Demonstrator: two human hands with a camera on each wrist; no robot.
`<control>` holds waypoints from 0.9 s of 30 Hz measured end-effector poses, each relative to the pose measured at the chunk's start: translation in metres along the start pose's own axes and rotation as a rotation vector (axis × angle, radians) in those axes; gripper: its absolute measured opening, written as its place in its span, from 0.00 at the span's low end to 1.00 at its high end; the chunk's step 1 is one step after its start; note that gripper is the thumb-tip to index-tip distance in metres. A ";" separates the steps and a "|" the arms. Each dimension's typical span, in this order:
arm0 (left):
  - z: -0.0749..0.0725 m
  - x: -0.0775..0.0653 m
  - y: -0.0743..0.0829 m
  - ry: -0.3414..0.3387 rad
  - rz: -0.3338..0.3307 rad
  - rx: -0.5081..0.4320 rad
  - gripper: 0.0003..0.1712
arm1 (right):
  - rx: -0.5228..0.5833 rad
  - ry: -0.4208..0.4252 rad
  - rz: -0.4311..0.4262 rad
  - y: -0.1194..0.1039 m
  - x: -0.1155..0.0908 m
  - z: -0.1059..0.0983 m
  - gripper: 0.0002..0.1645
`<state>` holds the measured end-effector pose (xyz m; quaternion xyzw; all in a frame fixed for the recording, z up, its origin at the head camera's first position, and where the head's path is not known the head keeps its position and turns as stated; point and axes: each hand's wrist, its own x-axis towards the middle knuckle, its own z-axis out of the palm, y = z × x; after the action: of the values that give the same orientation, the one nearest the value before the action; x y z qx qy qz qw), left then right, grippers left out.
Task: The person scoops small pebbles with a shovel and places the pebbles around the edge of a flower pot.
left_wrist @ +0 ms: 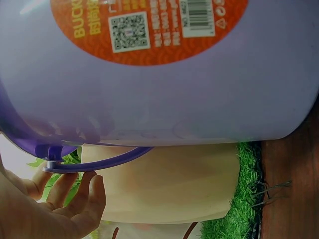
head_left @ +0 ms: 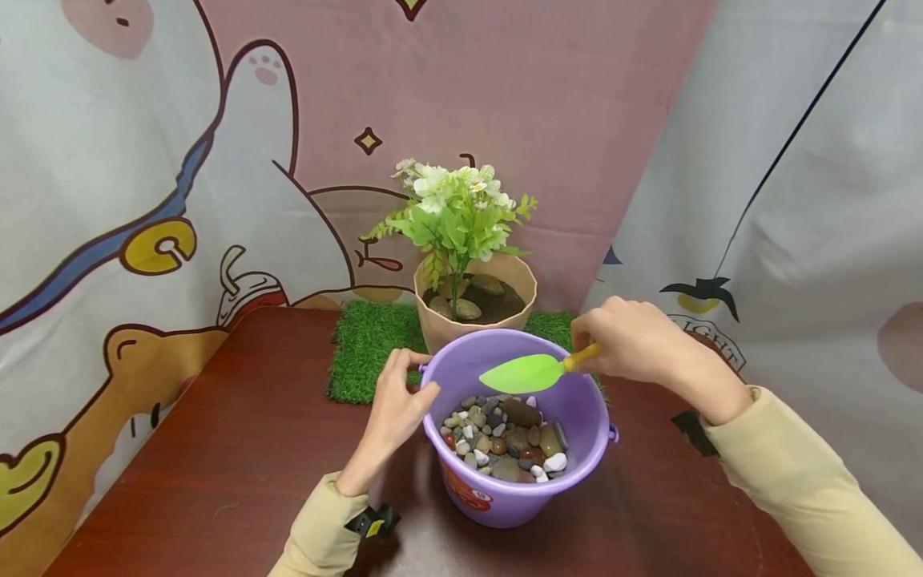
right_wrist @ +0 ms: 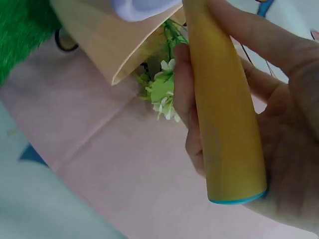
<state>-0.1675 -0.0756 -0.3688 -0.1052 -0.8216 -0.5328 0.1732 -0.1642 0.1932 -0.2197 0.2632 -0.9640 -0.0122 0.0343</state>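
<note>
A purple bucket (head_left: 515, 505) stands on the table with mixed pebbles and larger stones (head_left: 497, 437) in its bottom. My left hand (head_left: 397, 405) holds the bucket's left rim, thumb at the edge; in the left wrist view its fingertips meet the purple bail handle (left_wrist: 107, 163) near its pivot. Over the bucket's right rim, my right hand (head_left: 634, 340) grips the yellow handle (right_wrist: 227, 124) of a small trowel. The trowel's green blade (head_left: 522, 374) points left above the stones, with nothing visible on it.
Just behind the bucket is a beige flowerpot (head_left: 530, 292) with a white-flowered plant (head_left: 461, 212), soil and a few stones. It stands on a green turf mat (head_left: 375, 344). A brown table (head_left: 216, 481) lies underneath; a printed cloth (head_left: 562, 120) hangs at its back.
</note>
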 end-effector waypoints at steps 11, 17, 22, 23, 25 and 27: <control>0.000 0.000 0.000 -0.003 0.004 0.001 0.19 | -0.594 0.381 -0.193 -0.024 -0.003 0.019 0.15; 0.000 0.000 0.000 0.000 -0.002 0.001 0.19 | -0.795 0.442 -0.235 -0.042 -0.003 0.026 0.16; 0.000 0.000 0.000 0.000 0.000 0.001 0.19 | -0.863 0.435 -0.260 -0.050 -0.004 0.032 0.18; 0.000 0.000 0.000 0.000 -0.001 0.001 0.19 | -0.867 0.431 -0.265 -0.050 -0.004 0.034 0.18; 0.000 0.000 0.000 -0.001 -0.003 0.000 0.19 | -0.869 0.425 -0.268 -0.050 -0.004 0.036 0.17; 0.000 0.000 0.000 -0.002 -0.006 -0.001 0.19 | -0.867 0.421 -0.271 -0.049 -0.003 0.039 0.17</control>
<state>-0.1678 -0.0754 -0.3690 -0.1031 -0.8217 -0.5338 0.1707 -0.1394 0.1530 -0.2606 0.3443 -0.7995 -0.3629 0.3324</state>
